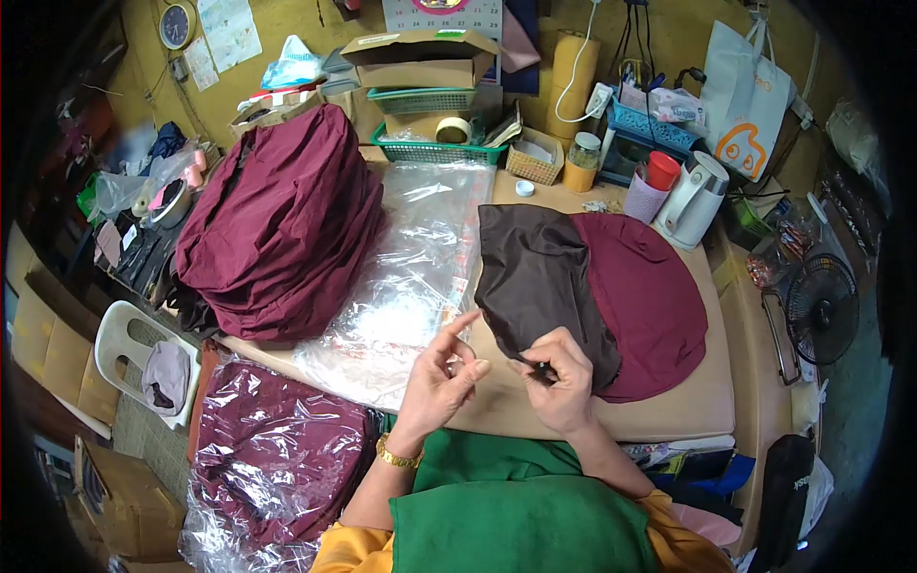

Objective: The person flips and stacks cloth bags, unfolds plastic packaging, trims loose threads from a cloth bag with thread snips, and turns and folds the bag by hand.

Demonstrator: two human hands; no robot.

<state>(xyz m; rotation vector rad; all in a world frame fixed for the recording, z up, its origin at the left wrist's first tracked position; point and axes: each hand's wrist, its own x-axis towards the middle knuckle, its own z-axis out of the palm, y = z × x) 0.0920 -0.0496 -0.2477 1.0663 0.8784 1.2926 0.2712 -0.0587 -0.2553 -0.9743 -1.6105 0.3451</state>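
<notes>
A flat, round-ended fabric piece lies on the table in front of me, with a dark brown part [535, 267] on the left and a maroon part [650, 296] on the right. My right hand [564, 382] is closed at the lower edge of the brown part, and a small black object [544, 371] pokes out of the fist; its kind is unclear. Just left of that edge, my left hand [441, 377] has its fingers apart with nothing visible in them. Clear plastic bags [411, 248] lie flat beside the fabric.
A tall maroon fabric pile [287, 220] stands at the left. Below it is a plastic-wrapped maroon bundle [277, 439]. Along the back are a green basket [439, 153], a glass jar [582, 162], a red cup [662, 171] and a white kettle [693, 201]. A fan [820, 306] sits far right.
</notes>
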